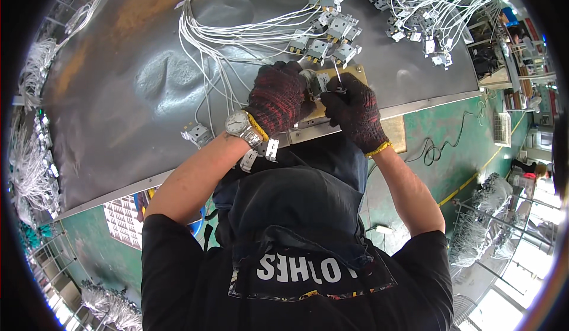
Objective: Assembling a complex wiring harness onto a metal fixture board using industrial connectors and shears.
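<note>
My left hand [280, 97], in a dark red and black knit glove, is curled against a small grey metal switch part [320, 82] above a brass-coloured plate [357, 77] at the table's edge. The glove hides its fingertips. Close by on the right, my right hand [354, 110] is closed in a matching glove, fingers pinched together. A thin pale wire or rod [338, 73] rises from those fingers; their exact grip is hidden. Just beyond lie several grey metal switch parts [332, 29] on white wires [237, 34]. More such parts [261, 153] hang below my left wrist.
The dented metal table [118, 135] has a raised strip along its near edge. A second wired bundle [430, 11] lies at the far right. Wired parts hang on racks at left [35, 171] and lower right [483, 218]. A dark cable [435, 150] crosses the green floor.
</note>
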`<state>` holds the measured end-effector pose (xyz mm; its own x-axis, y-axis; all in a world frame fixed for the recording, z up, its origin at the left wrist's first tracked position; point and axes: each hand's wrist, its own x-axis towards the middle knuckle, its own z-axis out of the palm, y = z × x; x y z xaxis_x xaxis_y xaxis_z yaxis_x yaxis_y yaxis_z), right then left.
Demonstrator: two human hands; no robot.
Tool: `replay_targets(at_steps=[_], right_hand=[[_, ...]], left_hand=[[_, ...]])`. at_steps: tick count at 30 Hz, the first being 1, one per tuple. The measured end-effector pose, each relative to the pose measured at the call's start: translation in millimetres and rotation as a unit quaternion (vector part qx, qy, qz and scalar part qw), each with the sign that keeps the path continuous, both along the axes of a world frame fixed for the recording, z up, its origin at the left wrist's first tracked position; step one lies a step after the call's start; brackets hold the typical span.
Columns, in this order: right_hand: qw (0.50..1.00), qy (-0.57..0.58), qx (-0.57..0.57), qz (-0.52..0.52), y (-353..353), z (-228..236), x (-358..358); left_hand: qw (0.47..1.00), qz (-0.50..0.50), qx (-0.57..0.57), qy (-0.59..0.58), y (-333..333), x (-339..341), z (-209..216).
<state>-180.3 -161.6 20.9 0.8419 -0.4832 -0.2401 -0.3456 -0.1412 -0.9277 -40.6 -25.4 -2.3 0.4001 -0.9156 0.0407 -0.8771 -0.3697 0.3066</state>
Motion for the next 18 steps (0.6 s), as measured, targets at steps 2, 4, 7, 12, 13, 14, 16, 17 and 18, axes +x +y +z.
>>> replay_targets(at_steps=[2,4,7,12,13,14,16,17,18], right_hand=[[1.0,-0.003,-0.002,0.011,1,-5,-3],[0.998,-0.029,-0.041,0.024,5,-13,-7],[0.998,-0.026,-0.057,0.024,9,-10,-6],[0.997,-0.025,-0.064,0.025,1,-20,-7],[0.997,-0.027,-0.069,0.029,-2,-23,-7],[0.996,-0.03,-0.075,0.034,-3,-25,-7],[0.996,-0.028,-0.076,0.033,-2,-22,-8],[0.996,-0.028,-0.077,0.032,-1,-19,-7],[0.996,-0.028,-0.077,0.033,-2,-15,-6]], left_hand=[[1.0,-0.004,-0.015,-0.01,1,0,-1],[1.0,-0.004,-0.017,-0.01,1,0,-2],[1.0,-0.006,-0.022,-0.006,0,1,-4],[0.996,-0.007,-0.08,-0.03,-2,3,-13],[0.992,-0.015,-0.127,-0.025,-6,3,-14],[0.984,-0.023,-0.173,-0.021,-9,3,-16],[0.994,-0.036,-0.102,-0.005,-18,4,-18],[0.998,-0.048,-0.031,0.011,-20,6,-19],[0.994,-0.07,-0.087,0.004,-20,9,-20]])
